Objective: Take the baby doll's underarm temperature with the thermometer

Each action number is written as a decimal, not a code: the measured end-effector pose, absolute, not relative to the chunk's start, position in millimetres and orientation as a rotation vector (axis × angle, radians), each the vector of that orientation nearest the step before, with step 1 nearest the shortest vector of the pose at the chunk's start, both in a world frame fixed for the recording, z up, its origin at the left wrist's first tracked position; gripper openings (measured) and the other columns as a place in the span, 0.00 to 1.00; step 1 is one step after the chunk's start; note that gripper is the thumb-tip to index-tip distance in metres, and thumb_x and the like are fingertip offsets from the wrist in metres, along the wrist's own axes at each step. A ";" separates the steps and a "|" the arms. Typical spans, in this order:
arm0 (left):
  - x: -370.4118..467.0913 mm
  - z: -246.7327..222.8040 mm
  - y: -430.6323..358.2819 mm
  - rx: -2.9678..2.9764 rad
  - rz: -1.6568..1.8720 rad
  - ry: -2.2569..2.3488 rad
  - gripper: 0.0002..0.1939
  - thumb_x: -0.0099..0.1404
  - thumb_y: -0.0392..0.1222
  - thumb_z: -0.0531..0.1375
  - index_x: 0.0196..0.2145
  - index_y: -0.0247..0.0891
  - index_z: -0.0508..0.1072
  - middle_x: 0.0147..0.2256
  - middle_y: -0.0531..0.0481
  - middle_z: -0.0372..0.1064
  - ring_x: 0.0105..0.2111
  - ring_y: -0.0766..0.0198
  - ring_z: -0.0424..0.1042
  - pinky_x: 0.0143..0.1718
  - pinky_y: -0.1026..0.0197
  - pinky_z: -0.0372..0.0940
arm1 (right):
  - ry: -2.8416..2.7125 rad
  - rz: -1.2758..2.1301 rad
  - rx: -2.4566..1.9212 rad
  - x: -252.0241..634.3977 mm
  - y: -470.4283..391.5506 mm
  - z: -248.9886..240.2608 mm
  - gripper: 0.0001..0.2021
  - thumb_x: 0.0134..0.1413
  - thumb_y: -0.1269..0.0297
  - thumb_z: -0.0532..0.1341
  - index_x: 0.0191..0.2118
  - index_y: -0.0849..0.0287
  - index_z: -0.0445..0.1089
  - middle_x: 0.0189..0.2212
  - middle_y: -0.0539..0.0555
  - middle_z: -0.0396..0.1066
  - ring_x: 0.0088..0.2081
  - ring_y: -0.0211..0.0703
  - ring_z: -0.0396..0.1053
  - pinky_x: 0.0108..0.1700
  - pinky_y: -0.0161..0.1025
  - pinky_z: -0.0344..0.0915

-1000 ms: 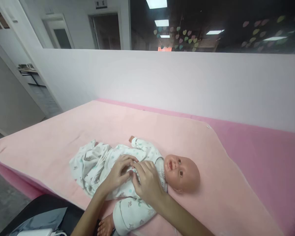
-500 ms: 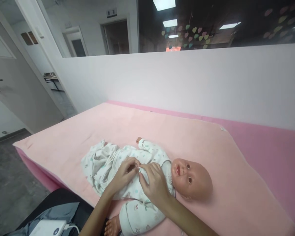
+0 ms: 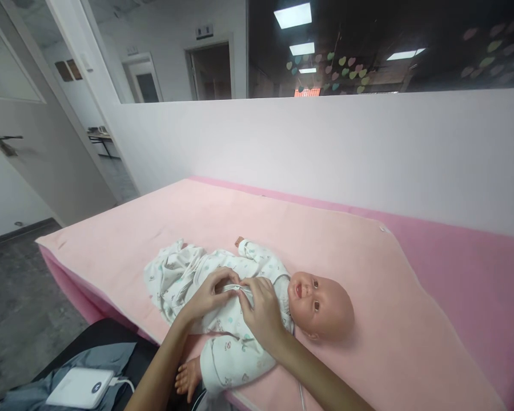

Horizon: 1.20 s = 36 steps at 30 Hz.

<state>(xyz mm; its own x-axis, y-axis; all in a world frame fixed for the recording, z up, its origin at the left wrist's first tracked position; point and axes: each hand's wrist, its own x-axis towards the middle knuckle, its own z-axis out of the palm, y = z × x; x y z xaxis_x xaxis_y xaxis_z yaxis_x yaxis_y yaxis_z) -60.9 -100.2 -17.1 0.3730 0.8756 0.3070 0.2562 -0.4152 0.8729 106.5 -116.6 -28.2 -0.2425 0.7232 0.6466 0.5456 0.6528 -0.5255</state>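
A baby doll (image 3: pixel 321 305) lies on its back across the pink table cover, its bald head to the right. It wears a white patterned garment (image 3: pixel 223 365), bunched up at the left end. Over the doll's chest my left hand (image 3: pixel 212 294) pinches the edge of the garment between thumb and fingers. My right hand (image 3: pixel 263 311) is closed on the same edge just to the right, its fingertips close to those of my left hand. The fingers partly hide the fold of cloth.
The pink cover (image 3: pixel 145 211) runs back to a white wall (image 3: pixel 308 148) with a window above. On my lap at the lower left rests a white power bank (image 3: pixel 80 388) with a cable. A door (image 3: pixel 47 125) stands at the far left.
The view has shifted slightly, and the doll's head appears further left. Both hands still hold the cloth, and a narrow fold now stretches between their fingertips.
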 end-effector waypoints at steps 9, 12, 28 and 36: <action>-61.7 -14.1 -98.0 1.903 1.013 0.982 0.06 0.59 0.40 0.59 0.34 0.35 0.71 0.35 0.47 0.67 0.37 0.61 0.67 0.41 0.61 0.62 | -1.913 0.255 -0.997 106.9 -116.0 -28.7 0.03 0.56 0.68 0.54 0.36 0.56 0.65 0.32 0.52 0.70 0.37 0.44 0.65 0.40 0.42 0.62; -62.6 -14.1 -96.5 1.913 0.994 0.976 0.06 0.59 0.39 0.59 0.34 0.35 0.72 0.36 0.46 0.68 0.38 0.60 0.68 0.43 0.60 0.62 | -1.907 0.234 -0.993 106.7 -116.0 -28.5 0.03 0.56 0.68 0.54 0.34 0.57 0.64 0.31 0.52 0.69 0.36 0.43 0.65 0.39 0.41 0.61; -52.9 -10.4 -115.9 2.123 1.138 1.256 0.08 0.59 0.38 0.57 0.37 0.38 0.73 0.36 0.47 0.70 0.39 0.59 0.68 0.42 0.58 0.63 | -1.860 0.171 -0.887 106.2 -116.3 -26.7 0.04 0.50 0.73 0.55 0.31 0.57 0.62 0.34 0.53 0.68 0.38 0.42 0.65 0.41 0.41 0.63; -100.2 -28.5 -129.7 2.080 1.102 1.363 0.10 0.62 0.41 0.55 0.38 0.40 0.75 0.48 0.44 0.64 0.48 0.55 0.65 0.49 0.54 0.61 | -1.902 0.195 -0.918 107.2 -115.3 -29.0 0.05 0.49 0.74 0.54 0.29 0.57 0.59 0.29 0.52 0.65 0.35 0.42 0.63 0.37 0.40 0.61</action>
